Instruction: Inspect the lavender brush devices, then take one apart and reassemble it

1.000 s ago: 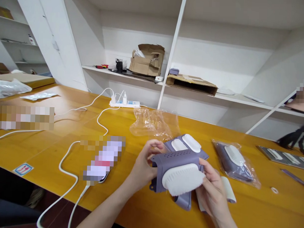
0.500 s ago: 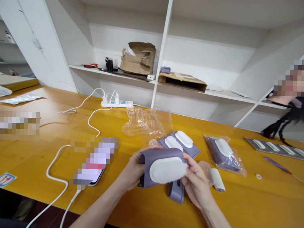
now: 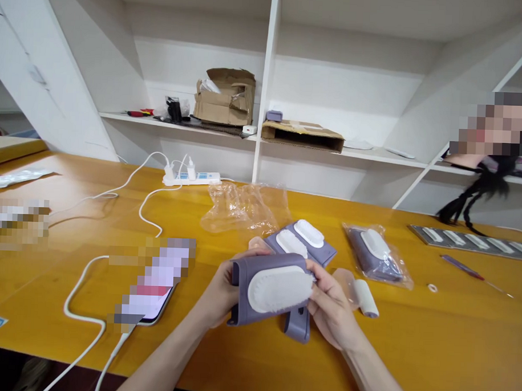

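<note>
Over the table I hold a purple curved piece [image 3: 256, 318] that carries a white, fuzzy-edged oval pad [image 3: 279, 288], which faces me. My left hand [image 3: 221, 291] grips its left end, fingers behind it. At the right end, my right hand [image 3: 328, 303] has thumb and fingers closed on the piece's edge, by the pad's frayed rim. Below the right side a purple strap-like part [image 3: 298, 325] hangs or lies; whether it joins the piece I cannot tell. Just behind are purple pieces with white oval pads [image 3: 309, 233]. Beside my right hand lies a white roll [image 3: 366, 298].
A bagged purple piece [image 3: 376, 254], a screwdriver [image 3: 462, 266], a small ring [image 3: 432, 288] and a grey strip with white bars [image 3: 467, 241] lie right. Clear plastic [image 3: 246, 206] is behind. Left are a phone [image 3: 156, 311], white cables and a power strip [image 3: 193, 178]. Another person is far right.
The view has shifted slightly, so most things appear a little further left. Both hands keep the same hold on the purple piece, with hardly any other visible change.
</note>
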`<act>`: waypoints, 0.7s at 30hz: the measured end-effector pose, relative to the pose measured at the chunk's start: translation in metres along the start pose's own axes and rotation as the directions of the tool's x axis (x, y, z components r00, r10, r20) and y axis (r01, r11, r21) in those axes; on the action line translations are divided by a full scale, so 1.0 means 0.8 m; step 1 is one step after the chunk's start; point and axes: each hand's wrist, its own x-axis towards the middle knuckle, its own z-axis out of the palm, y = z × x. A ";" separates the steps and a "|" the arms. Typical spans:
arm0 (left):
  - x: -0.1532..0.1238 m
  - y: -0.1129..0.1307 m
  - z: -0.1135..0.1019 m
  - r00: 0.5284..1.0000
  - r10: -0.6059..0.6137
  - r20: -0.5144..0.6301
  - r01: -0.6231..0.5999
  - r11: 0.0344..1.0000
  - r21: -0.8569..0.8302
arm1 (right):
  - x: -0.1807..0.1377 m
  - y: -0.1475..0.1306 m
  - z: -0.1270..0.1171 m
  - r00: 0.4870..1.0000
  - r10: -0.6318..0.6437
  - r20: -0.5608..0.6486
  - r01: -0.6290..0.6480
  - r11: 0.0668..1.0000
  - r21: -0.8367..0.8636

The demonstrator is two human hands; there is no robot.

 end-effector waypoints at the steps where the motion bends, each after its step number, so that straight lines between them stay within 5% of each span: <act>1: 0.000 -0.001 0.001 1.000 0.008 -0.015 -0.008 1.000 0.005 | -0.001 0.000 0.000 1.000 -0.004 0.002 0.004 1.000 -0.006; 7: 0.002 -0.011 0.004 0.995 -0.001 -0.103 0.000 1.000 -0.005 | -0.003 -0.003 0.002 1.000 0.025 -0.015 -0.024 0.997 0.067; 12: -0.001 -0.011 0.005 0.998 -0.068 -0.013 0.067 0.995 -0.079 | -0.001 -0.008 0.001 0.991 0.124 -0.054 -0.113 0.978 0.174; 17: -0.002 -0.017 -0.005 0.997 0.064 0.045 -0.066 0.996 0.052 | 0.001 -0.006 0.002 0.989 0.132 -0.060 -0.120 0.978 0.172; 21: -0.001 -0.018 -0.004 0.998 0.058 0.011 -0.059 0.998 0.033 | 0.002 -0.003 0.003 0.992 0.113 -0.064 -0.102 0.983 0.154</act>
